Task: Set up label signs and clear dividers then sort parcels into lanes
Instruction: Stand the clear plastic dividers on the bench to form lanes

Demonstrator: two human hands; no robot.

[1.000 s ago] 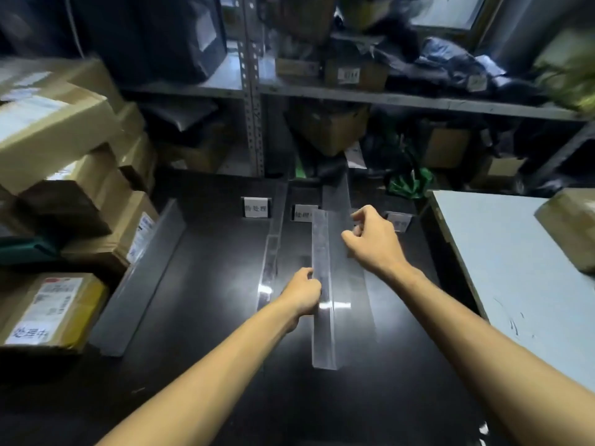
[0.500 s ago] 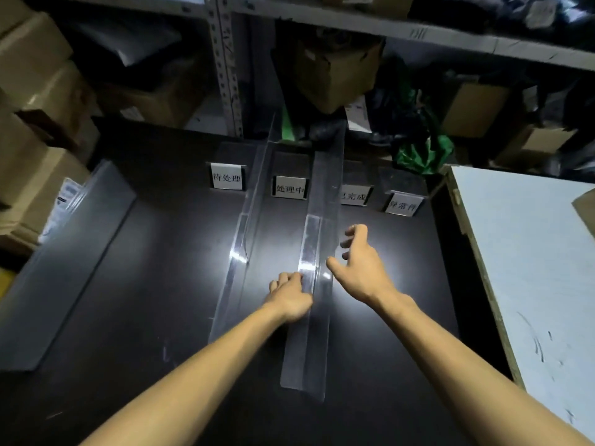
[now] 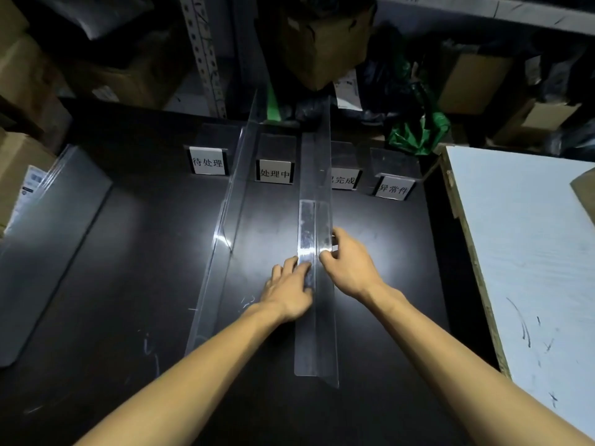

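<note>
Two clear dividers stood lengthwise on the dark surface [image 3: 135, 272], well apart at the near end. The left hand [image 3: 288, 292] lay flat and open, fingers pressing the base strip of the right divider [image 3: 317, 333]. The right hand [image 3: 349, 268] pinched that divider's upright wall between thumb and fingers. The left divider [image 3: 222, 239] stood untouched. Four label signs [image 3: 207, 161] lined the far edge, the dividers running between them. A third divider [image 3: 48, 239] lay at the left beside stacked boxes [image 3: 19, 162].
</note>
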